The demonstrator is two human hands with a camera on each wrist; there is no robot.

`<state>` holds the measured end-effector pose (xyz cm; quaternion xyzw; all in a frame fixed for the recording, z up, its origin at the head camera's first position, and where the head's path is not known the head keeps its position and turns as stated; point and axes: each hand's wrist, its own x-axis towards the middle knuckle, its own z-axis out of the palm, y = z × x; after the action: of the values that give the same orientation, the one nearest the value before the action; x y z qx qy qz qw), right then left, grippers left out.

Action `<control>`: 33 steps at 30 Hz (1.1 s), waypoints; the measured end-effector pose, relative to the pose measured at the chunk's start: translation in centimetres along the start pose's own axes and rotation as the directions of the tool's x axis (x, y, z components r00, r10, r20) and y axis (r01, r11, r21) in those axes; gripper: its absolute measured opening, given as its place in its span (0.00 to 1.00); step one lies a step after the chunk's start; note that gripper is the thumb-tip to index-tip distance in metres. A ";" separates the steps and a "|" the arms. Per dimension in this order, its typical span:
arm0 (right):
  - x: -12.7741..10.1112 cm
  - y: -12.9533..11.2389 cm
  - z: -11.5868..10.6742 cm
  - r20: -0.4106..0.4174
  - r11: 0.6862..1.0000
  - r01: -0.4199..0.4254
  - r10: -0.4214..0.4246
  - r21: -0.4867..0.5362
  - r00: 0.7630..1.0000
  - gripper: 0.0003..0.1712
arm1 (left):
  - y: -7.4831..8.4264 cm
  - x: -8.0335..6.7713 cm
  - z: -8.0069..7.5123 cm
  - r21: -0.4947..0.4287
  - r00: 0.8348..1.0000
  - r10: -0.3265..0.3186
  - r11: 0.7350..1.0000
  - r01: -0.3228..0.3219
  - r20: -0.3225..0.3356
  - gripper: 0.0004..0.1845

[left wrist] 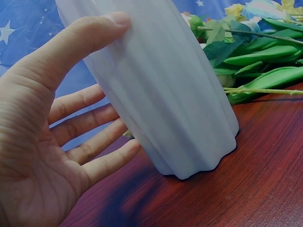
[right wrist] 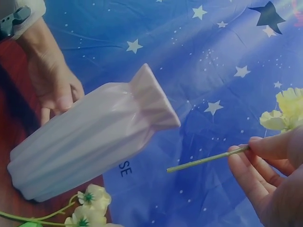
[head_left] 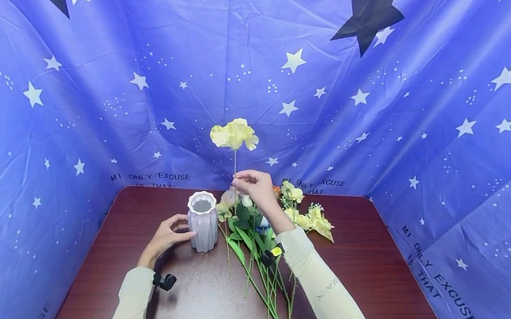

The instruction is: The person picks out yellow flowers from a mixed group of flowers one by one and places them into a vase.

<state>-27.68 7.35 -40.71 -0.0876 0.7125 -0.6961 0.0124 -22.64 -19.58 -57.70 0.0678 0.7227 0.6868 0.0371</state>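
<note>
Sleeves (head_left: 333, 288), vase (head_left: 204, 231) on reddish table (head_left: 358, 266), starry drapes (head_left: 250, 95)

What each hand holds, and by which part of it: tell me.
The right hand pinches a yellow flower partway along its stem. The left hand holds the pale vase by the side of its body.

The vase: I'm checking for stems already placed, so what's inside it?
Inside the vase, only grey shows from above, with no stem in it; anything deeper is hidden by the vase itself.
</note>
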 end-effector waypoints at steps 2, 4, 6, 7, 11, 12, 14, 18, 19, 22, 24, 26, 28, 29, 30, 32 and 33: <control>0.1 -0.4 0.2 0.011 1.000 0.014 -0.015 0.010 1.000 0.12 | 0.0 0.0 0.0 0.001 1.000 0.000 1.000 0.000 0.001 0.28; 0.1 -0.7 0.5 0.026 0.999 0.035 -0.035 0.019 0.999 0.12 | -0.1 0.0 0.0 0.003 1.000 -0.001 1.000 0.001 -0.002 0.28; 0.2 -1.0 0.7 0.043 0.998 0.058 -0.059 0.029 0.997 0.12 | -0.1 0.0 0.0 0.003 1.000 0.001 1.000 -0.001 -0.003 0.28; 0.2 -1.2 0.9 0.051 0.997 0.068 -0.070 0.032 0.996 0.12 | -0.1 0.0 0.0 0.004 1.000 0.003 1.000 -0.003 -0.005 0.28; 0.1 -1.6 1.5 0.070 0.994 0.099 -0.102 0.052 0.992 0.11 | 0.0 0.0 0.0 0.008 1.000 0.011 1.000 -0.011 -0.009 0.28; 0.1 -1.6 1.6 0.072 0.993 0.103 -0.107 0.054 0.992 0.11 | 0.0 0.0 0.1 0.009 1.000 0.012 1.000 -0.012 -0.011 0.28; 0.0 -1.7 1.8 0.076 0.993 0.105 -0.110 0.057 0.991 0.11 | 0.0 -0.1 0.1 0.006 1.000 0.011 1.000 -0.011 -0.015 0.28; -0.2 -1.7 2.2 0.085 0.992 0.116 -0.120 0.048 0.989 0.11 | 0.1 -0.2 0.2 -0.007 1.000 0.006 1.000 -0.006 -0.011 0.29; -0.2 -1.7 2.3 0.087 0.992 0.120 -0.124 0.047 0.989 0.11 | 0.1 -0.3 0.3 -0.012 1.000 0.004 1.000 -0.004 -0.009 0.29; -0.3 -1.7 2.5 0.089 0.990 0.131 -0.136 0.057 0.987 0.11 | 0.2 -0.3 0.3 -0.024 1.000 0.000 1.000 0.000 -0.008 0.30; -0.4 -1.8 2.7 0.091 0.988 0.137 -0.143 0.072 0.986 0.11 | 0.2 -0.4 0.4 -0.034 1.000 -0.004 0.999 0.004 -0.011 0.30; -0.5 -1.9 2.9 0.093 0.986 0.140 -0.148 0.085 0.985 0.11 | 0.2 -0.4 0.4 -0.040 1.000 -0.005 0.999 0.004 -0.013 0.30; -0.6 -2.0 3.0 0.098 0.985 0.142 -0.151 0.093 0.984 0.12 | 0.2 -0.4 0.4 -0.044 1.000 -0.007 0.999 0.007 -0.015 0.30; -0.6 -2.0 3.0 0.100 0.985 0.145 -0.155 0.096 0.983 0.12 | 0.2 -0.3 0.4 -0.046 1.000 -0.007 0.999 0.006 -0.015 0.30; -0.6 -2.0 3.1 0.103 0.984 0.148 -0.158 0.098 0.982 0.12 | 0.2 -0.3 0.4 -0.046 1.000 -0.007 0.999 0.007 -0.015 0.30; -0.6 -2.0 3.1 0.109 0.983 0.156 -0.166 0.092 0.980 0.12 | 0.1 -0.3 0.4 -0.047 1.000 -0.006 0.999 0.005 -0.016 0.30; -0.6 -2.0 3.1 0.113 0.983 0.162 -0.171 0.085 0.979 0.12 | 0.1 -0.3 0.4 -0.046 1.000 -0.003 0.999 0.003 -0.016 0.30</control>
<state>-26.43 4.30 -38.84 -0.1880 0.6738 -0.7145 0.0001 -22.30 -19.20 -57.60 0.0605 0.7071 0.7037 0.0340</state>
